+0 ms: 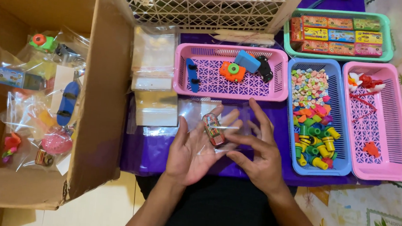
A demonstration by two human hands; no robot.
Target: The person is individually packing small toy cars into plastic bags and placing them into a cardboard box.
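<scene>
My left hand lies palm up over a purple cloth, holding a clear plastic bag with a small red toy car resting on the fingers inside it. My right hand pinches the bag's lower edge just right of the car, fingers spread. Both hands are just in front of a pink basket holding a blue skateboard toy, an orange toy camera, a blue piece and a black car.
A cardboard box of filled toy bags stands at left. Stacks of clear bags lie beside it. A blue basket of small colourful toys, a pink basket and a green tray of small boxes sit at right. A white basket is behind.
</scene>
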